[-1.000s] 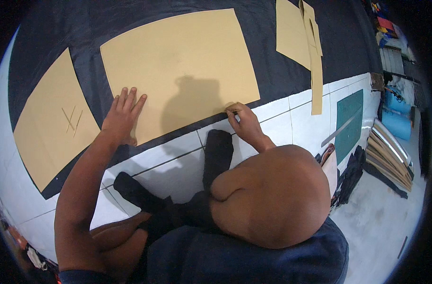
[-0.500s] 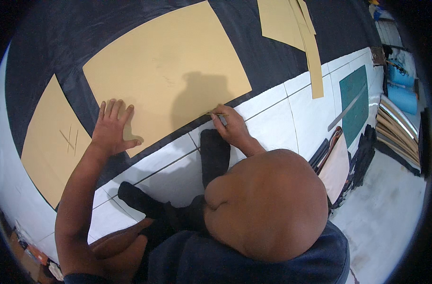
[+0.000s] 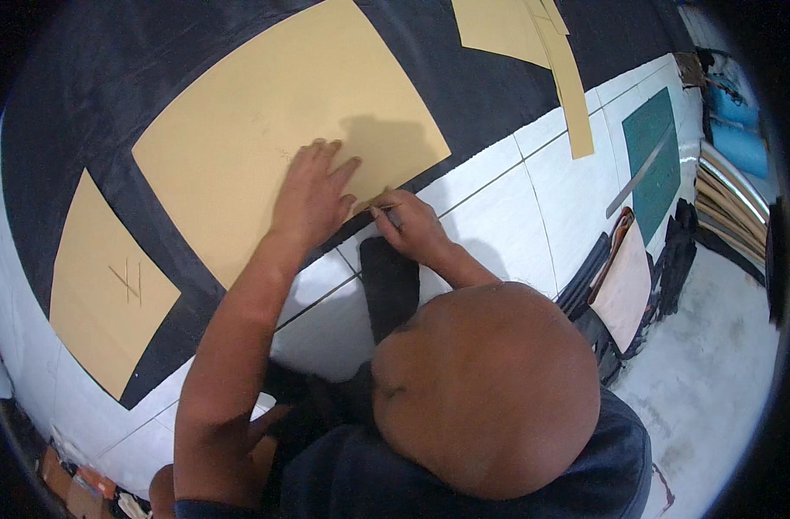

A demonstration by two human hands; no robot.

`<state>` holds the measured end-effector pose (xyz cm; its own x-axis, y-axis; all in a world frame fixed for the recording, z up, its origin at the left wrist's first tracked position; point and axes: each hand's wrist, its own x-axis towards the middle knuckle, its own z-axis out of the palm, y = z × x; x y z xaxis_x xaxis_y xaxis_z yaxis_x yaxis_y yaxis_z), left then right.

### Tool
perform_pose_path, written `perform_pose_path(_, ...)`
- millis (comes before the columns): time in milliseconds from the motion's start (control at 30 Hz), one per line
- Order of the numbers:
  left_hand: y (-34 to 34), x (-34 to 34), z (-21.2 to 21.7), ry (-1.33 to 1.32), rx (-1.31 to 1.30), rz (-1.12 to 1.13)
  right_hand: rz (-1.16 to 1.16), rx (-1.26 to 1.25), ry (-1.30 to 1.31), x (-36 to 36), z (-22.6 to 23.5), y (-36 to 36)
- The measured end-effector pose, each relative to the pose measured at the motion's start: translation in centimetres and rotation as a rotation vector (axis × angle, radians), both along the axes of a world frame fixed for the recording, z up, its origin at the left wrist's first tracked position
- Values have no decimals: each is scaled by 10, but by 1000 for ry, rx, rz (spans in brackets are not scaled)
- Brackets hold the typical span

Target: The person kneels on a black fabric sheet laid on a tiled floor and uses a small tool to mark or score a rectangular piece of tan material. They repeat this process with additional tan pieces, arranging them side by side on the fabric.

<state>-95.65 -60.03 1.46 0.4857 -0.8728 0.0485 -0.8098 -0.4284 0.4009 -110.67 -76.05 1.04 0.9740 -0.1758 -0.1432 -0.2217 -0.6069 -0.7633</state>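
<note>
Tan paper sheet point(image 3: 265, 147) on black fabric point(image 3: 92, 112), white tiled floor point(image 3: 576, 199).

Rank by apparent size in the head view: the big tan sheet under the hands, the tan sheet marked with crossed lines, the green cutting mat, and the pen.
1. Big tan sheet.
2. Tan sheet with crossed lines.
3. Green cutting mat, though the fisheye rim shrinks it, so its place below the marked sheet is unsure.
4. Pen in the right hand.
</note>
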Motion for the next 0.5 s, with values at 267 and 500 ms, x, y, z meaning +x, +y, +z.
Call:
perform_pose_path(267, -43, -10, -2, 11, 302, -116, 59, -174, -28, 0, -1, -6)
perform_pose_path(500, -56, -7, 7, -91, 480, -171, -102, -332, -132, -1, 0, -38)
